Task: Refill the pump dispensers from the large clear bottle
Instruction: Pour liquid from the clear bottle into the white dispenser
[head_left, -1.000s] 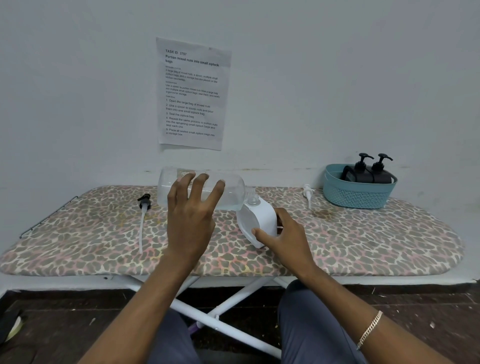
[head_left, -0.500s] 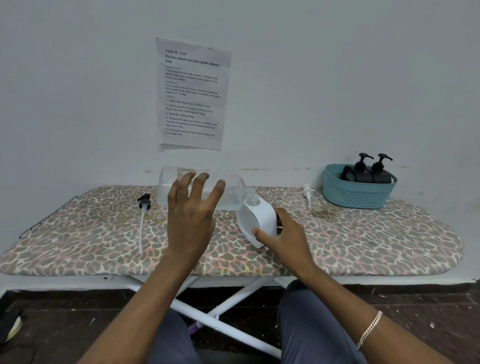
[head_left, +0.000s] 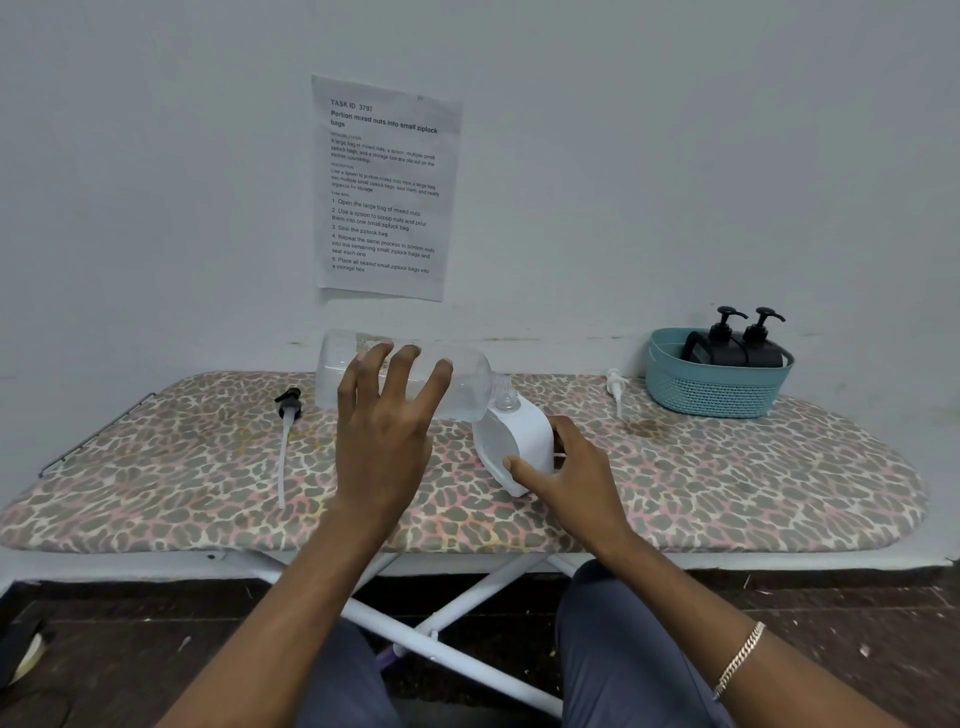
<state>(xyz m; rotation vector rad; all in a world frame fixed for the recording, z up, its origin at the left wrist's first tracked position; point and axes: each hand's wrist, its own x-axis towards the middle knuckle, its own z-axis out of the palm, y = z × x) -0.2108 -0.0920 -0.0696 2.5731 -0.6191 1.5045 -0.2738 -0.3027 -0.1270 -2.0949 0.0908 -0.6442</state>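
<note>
My left hand (head_left: 387, 431) grips the large clear bottle (head_left: 467, 384), which is held level on its side above the board with its neck pointing right. The neck meets the open top of a white dispenser bottle (head_left: 514, 441) that leans tilted on the board. My right hand (head_left: 569, 475) holds that white bottle at its lower right side, thumb on its front. A black pump head with a long white tube (head_left: 285, 441) lies on the board to the left. A white pump head (head_left: 615, 387) lies to the right near the basket.
The leopard-print ironing board (head_left: 753, 483) stands against a white wall. A teal basket (head_left: 714, 384) at the back right holds two black pump dispensers (head_left: 737, 345). A printed sheet (head_left: 384, 187) is taped to the wall. My knees and the board's white legs are below.
</note>
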